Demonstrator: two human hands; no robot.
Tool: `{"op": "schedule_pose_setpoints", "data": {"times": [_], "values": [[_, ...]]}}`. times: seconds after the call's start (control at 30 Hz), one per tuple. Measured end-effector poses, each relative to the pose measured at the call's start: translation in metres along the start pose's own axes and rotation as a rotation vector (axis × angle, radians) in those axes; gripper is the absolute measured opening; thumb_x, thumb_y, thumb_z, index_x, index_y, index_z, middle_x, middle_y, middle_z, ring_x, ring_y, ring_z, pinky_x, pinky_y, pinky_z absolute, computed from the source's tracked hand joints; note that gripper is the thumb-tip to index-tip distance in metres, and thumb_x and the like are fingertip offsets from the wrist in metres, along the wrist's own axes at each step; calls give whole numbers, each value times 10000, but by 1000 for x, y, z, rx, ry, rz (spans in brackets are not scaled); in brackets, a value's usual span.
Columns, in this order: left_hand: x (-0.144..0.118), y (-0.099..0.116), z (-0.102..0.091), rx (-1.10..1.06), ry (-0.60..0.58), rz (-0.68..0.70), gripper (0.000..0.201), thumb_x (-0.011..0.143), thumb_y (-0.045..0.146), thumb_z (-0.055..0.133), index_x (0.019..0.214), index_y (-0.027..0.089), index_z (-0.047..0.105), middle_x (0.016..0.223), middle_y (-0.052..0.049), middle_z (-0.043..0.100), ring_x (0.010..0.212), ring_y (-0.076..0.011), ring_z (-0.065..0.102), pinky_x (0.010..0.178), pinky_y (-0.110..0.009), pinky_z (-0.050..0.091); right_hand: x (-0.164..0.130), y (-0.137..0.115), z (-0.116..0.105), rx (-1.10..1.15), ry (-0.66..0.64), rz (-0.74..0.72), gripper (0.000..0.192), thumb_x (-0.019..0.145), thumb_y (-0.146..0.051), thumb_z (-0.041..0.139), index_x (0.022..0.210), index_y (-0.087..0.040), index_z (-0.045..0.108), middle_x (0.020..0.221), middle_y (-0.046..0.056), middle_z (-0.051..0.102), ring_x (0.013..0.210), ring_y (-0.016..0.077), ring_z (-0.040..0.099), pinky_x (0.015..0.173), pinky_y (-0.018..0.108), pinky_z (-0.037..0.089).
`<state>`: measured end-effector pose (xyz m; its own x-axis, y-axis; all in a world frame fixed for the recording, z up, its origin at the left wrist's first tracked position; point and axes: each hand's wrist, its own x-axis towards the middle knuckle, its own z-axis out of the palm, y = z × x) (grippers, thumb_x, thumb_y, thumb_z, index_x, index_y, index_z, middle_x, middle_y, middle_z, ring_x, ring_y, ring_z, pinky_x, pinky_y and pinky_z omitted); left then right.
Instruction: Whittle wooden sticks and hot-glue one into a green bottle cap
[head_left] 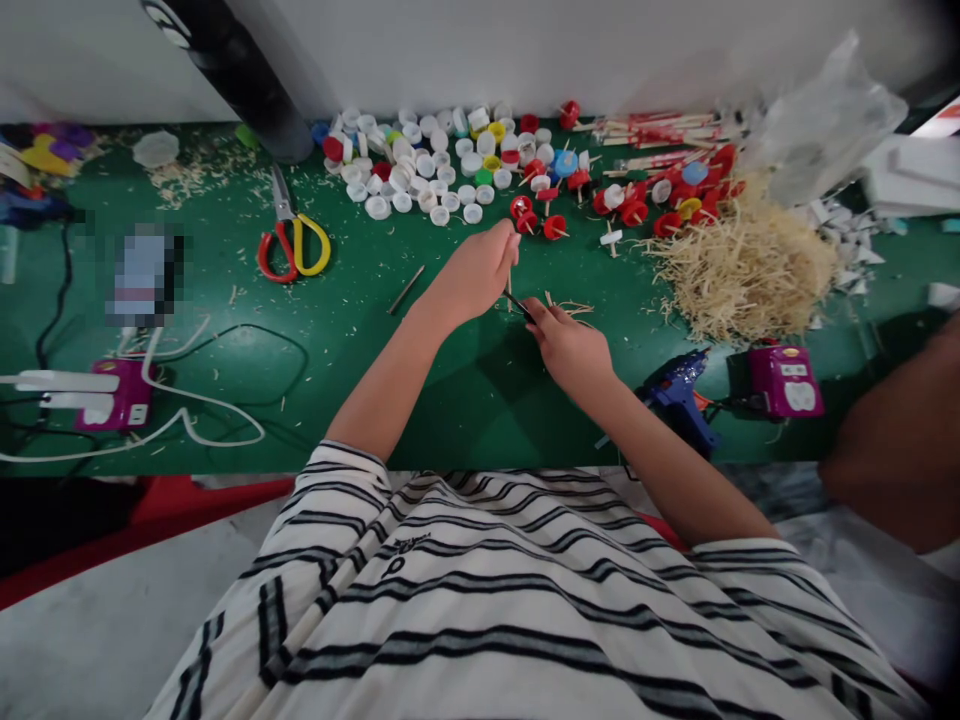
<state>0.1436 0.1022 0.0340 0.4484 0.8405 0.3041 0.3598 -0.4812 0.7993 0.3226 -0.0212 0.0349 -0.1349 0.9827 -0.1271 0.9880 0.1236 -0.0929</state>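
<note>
While hands (476, 268) (574, 350) work, caps (425, 166) beyond, scissors (286, 210) leftward

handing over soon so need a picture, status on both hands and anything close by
Left hand closed, seemingly on a pale strip. Right hand gripping slim dark tool, tip by the strip. Loose shavings beside right hand.

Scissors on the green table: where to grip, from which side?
Best guess: take the scissors by the red loop and yellow loop, coming from the near side. The loops lie that way and offer open rings; the blades point away, close to the black bottle, so a far-side reach would likely meet metal first.
</note>
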Motion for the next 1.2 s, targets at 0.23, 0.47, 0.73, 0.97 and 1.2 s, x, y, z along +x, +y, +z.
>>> {"op": "schedule_pose_setpoints", "data": {"times": [0.23,0.47,0.73,0.97,1.2], "values": [[0,-1,-4,-2,-12,26,647,1001,829,252,837,256,504,685,-42,508,581,-189,477,708,-393,431,-7,-1,1,-50,-91,-26,525,1147,-355,315,1639,-291,487,1468,150,701,1022,280,757,707,363,512],[0,-1,-6,5,-53,6,567,1051,743,295,856,254,508,700,-47,528,576,-192,445,688,-389,394,-9,-1,-9,-57,-116,-14,508,1135,-347,356,1615,-301,518,1424,142,722,987,269,754,665,345,484],[-1,-3,-4,-3,-35,6,457,1091,612,386,837,254,516,663,-28,477,614,-211,480,730,-394,437,0,6,-28,-103,46,-88,548,1156,-388,264,1643,-294,496,1267,133,738,997,263,713,652,333,411],[-1,-1,3,52,-5,6,458,1095,614,381,830,257,490,663,-28,488,597,-219,527,730,-411,473,3,14,-7,-85,44,-95,585,1160,-407,231,1666,-236,472,1293,148,734,1060,285,712,678,333,439],[1,-4,4,5,2,27,508,1064,691,375,853,251,516,696,-39,510,632,-209,515,738,-389,436,1,4,-8,-34,24,-26,580,1154,-397,250,1684,-268,447,1398,143,720,1011,282,735,684,351,492]]}}
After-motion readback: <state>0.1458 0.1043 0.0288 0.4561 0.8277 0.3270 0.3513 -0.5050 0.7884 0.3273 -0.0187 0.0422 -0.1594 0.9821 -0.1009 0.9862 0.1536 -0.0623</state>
